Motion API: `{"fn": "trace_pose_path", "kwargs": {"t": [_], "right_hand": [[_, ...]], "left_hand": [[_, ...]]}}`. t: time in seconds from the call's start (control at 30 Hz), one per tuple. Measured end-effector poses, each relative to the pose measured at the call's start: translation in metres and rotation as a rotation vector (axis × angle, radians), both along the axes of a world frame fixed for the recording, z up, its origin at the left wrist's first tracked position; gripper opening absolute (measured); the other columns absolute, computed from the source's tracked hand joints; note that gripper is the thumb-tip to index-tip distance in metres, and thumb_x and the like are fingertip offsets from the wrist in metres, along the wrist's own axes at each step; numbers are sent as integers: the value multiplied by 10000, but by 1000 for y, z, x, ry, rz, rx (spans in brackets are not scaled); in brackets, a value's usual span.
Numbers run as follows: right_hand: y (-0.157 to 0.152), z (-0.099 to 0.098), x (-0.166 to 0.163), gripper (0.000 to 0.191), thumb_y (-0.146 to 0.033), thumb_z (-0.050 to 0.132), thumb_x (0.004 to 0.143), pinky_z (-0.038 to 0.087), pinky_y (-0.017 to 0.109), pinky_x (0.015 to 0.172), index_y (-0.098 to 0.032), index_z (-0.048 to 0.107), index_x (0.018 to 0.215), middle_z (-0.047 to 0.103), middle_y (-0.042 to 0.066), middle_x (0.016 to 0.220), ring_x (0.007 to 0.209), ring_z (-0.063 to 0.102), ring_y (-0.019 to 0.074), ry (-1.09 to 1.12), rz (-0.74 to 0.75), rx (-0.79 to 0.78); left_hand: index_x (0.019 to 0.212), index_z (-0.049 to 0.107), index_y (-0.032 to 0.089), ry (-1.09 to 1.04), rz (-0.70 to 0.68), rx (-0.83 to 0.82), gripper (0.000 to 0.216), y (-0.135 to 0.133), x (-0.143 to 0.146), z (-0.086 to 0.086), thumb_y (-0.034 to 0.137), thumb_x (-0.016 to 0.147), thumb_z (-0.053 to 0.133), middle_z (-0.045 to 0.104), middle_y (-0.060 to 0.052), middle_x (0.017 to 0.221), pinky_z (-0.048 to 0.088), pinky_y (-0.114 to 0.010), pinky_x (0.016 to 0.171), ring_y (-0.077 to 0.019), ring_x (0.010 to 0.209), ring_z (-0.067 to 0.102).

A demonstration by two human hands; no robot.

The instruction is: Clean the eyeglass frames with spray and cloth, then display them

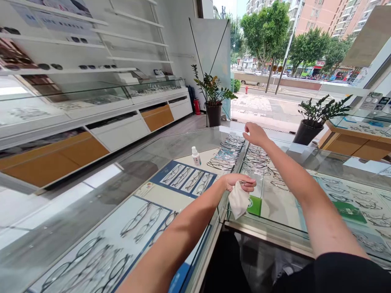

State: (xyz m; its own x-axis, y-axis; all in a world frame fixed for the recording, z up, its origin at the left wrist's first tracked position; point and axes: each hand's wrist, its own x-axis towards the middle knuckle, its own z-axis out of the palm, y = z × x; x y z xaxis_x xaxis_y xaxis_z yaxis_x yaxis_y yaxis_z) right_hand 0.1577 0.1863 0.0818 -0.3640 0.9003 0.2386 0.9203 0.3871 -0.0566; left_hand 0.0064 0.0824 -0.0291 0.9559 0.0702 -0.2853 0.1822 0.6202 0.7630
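Observation:
My left hand (240, 182) is closed over the near corner of the glass counter, with a crumpled white cloth (238, 200) hanging from its fingers. Something thin and dark shows at those fingers, too small to name. Farther off, my right hand (254, 133) is bent at the wrist with curled fingers, above the far end of the eyeglasses rows; whether it holds anything is hidden. Rows of eyeglasses (226, 156) lie left of the counter seam, and more eyeglasses (255, 158) lie right of it. A small white bottle (196, 157) stands upright beyond my left forearm.
A green card (254, 205) lies beside the cloth. Framed eyeglasses displays (185, 178) lie under my left arm's side of the glass. More eyeglasses (363, 199) fill the right case. Potted plants (213, 114) stand by the glass door, and wall shelves (134, 36) run along the left.

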Motion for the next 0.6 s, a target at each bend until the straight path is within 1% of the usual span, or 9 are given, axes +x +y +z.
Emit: {"fn": "trace_pose_path", "kwargs": {"t": [0.1, 0.17, 0.23, 0.33, 0.4, 0.47, 0.53, 0.6], "right_hand": [[-55, 20, 38, 86, -286, 446, 982, 370, 335, 697, -215, 493, 969, 658, 95, 940, 792, 543, 224, 136, 65, 86], [-102, 30, 67, 165, -329, 388, 1010, 316, 325, 647, -245, 409, 869, 586, 52, 797, 690, 474, 205, 170, 79, 127], [-154, 36, 96, 256, -370, 369, 1022, 293, 320, 623, -259, 332, 795, 519, 22, 719, 636, 425, 189, 173, 66, 138], [-230, 37, 136, 360, -454, 352, 1038, 277, 311, 575, -260, 308, 737, 464, -3, 635, 573, 392, 172, 206, -34, 118], [-275, 29, 160, 440, -535, 347, 1041, 279, 306, 551, -257, 326, 701, 428, -17, 590, 537, 380, 158, 275, -110, 107], [-315, 13, 182, 543, -645, 351, 1022, 262, 302, 526, -252, 316, 649, 364, -27, 546, 513, 340, 143, 381, -193, 93], [-347, -8, 198, 631, -747, 379, 974, 224, 304, 501, -251, 284, 596, 280, -36, 514, 504, 282, 131, 523, -282, 67], [-375, -33, 208, 677, -820, 408, 918, 209, 307, 492, -253, 287, 570, 243, -43, 510, 504, 257, 124, 679, -370, 53]], "left_hand": [[600, 393, 213, -2, 20, -17, 450, 3, -1, -4, 334, 964, 628, 307, 47, 509, 274, -224, 361, -106, 390, 235], [603, 375, 218, -8, 34, -31, 456, 6, -2, -6, 338, 965, 626, 301, 50, 506, 277, -223, 355, -105, 383, 223], [602, 359, 220, -14, 47, -50, 462, 9, -4, -8, 332, 967, 619, 298, 51, 500, 281, -217, 352, -103, 380, 212], [598, 338, 220, -20, 76, -85, 468, 14, -7, -9, 313, 979, 594, 300, 51, 496, 300, -207, 358, -97, 376, 211], [600, 324, 224, -14, 101, -109, 467, 17, -9, -9, 306, 991, 566, 297, 50, 496, 313, -208, 359, -99, 366, 228], [606, 308, 230, -1, 132, -128, 463, 21, -10, -9, 302, 1003, 536, 295, 49, 495, 316, -213, 350, -107, 352, 257], [611, 294, 237, 17, 174, -143, 459, 24, -11, -8, 299, 1014, 505, 296, 47, 492, 322, -219, 345, -117, 341, 293], [614, 278, 243, 32, 228, -151, 460, 26, -12, -7, 301, 1026, 475, 298, 46, 485, 325, -221, 341, -123, 331, 324]]}}
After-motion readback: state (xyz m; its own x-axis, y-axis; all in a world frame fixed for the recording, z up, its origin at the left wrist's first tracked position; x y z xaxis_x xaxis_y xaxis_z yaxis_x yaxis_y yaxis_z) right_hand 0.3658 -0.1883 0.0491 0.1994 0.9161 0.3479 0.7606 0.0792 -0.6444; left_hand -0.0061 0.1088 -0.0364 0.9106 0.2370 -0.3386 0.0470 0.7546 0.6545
